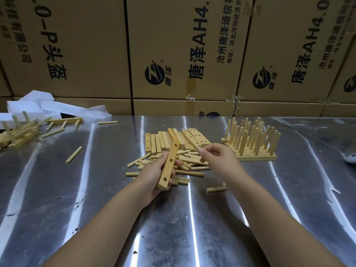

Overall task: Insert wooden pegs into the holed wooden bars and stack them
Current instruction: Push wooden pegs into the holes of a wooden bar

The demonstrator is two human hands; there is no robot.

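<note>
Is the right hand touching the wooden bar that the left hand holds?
Apart. The head view shows loose pegs in the gap between the right hand and the bar.

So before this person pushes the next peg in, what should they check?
1. Pale wooden bar with round holes gripped in the left hand: ok.
2. Its three visible holes empty, facing up: ok.
3. Short round wooden peg pinched in the right hand: ok.
4. Peg lined up with a hole: not ok, it is off to the bar's right.
5. Heap of loose wooden pegs close by on the shiny metal table: ok.
6. Peg fits snugly: cannot tell.
</note>
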